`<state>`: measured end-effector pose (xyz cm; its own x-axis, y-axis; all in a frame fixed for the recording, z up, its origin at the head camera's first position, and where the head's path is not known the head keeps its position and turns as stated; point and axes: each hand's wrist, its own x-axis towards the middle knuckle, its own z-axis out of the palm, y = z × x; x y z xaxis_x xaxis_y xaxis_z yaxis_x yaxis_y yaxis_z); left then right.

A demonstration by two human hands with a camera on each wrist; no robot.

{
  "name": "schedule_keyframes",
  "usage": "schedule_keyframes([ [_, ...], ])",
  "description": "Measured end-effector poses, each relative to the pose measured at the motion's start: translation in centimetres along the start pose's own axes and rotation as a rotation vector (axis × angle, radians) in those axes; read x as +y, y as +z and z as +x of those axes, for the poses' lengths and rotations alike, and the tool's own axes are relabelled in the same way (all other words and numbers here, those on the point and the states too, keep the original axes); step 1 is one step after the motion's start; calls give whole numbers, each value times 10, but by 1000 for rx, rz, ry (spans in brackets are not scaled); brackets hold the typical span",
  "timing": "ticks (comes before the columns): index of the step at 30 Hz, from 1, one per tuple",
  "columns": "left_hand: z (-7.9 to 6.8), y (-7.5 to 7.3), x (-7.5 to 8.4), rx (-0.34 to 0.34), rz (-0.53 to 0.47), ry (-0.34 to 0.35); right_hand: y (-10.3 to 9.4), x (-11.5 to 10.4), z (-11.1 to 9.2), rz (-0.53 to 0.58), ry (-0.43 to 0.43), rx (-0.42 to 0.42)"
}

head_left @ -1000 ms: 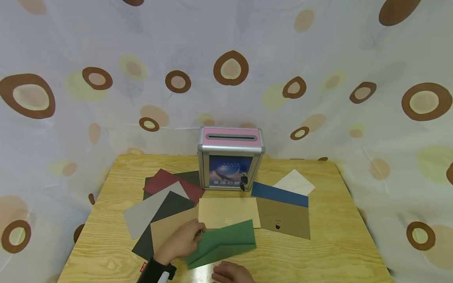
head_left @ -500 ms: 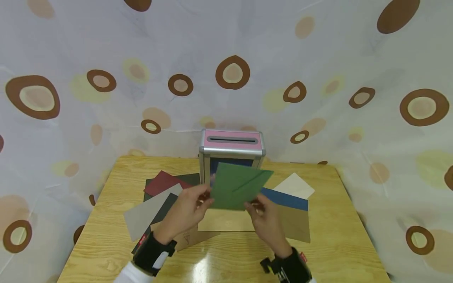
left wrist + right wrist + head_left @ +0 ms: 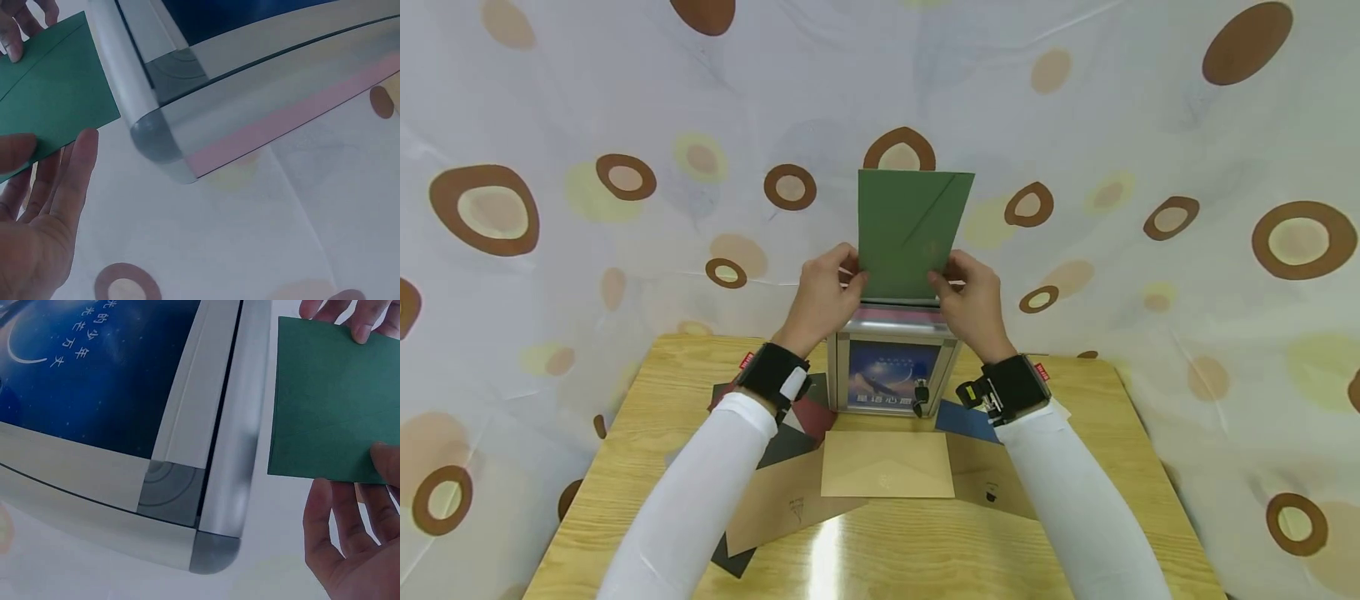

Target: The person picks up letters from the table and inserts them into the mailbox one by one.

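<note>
Holds green envelope roughly upright at top of pink-topped box, pinching one side edge with left hand, opposite with right hand (can't tell if touching box), could snag if lowered tilted, or buckle if squeezed inward.

Table, wooden: backed at 12 o'clock by spotted cloth. Yellow envelope: laid flat. About it are placed, clockwise: blue paper, 2 o'clock; brown paper, black-marked, 3 o'clock; tan paper, printed, 8 o'clock; dark paper, partly covered, 9 o'clock; maroon paper, 10 o'clock.
</note>
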<state>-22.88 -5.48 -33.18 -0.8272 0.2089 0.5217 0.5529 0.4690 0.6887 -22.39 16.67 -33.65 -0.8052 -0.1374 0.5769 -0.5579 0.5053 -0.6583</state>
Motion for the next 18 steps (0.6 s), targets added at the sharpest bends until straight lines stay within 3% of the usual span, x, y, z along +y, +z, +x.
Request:
schedule_keyframes([
  [4, 3, 4, -6, -21, 13, -42, 2, 6, 2, -19, 55, -22],
  [11, 3, 6, -14, -124, 64, -100, 5, 11, -2, -21, 154, -92],
  [18, 5, 7, -18, -206, 107, -135, 7, 16, -6, -41, 158, -105],
])
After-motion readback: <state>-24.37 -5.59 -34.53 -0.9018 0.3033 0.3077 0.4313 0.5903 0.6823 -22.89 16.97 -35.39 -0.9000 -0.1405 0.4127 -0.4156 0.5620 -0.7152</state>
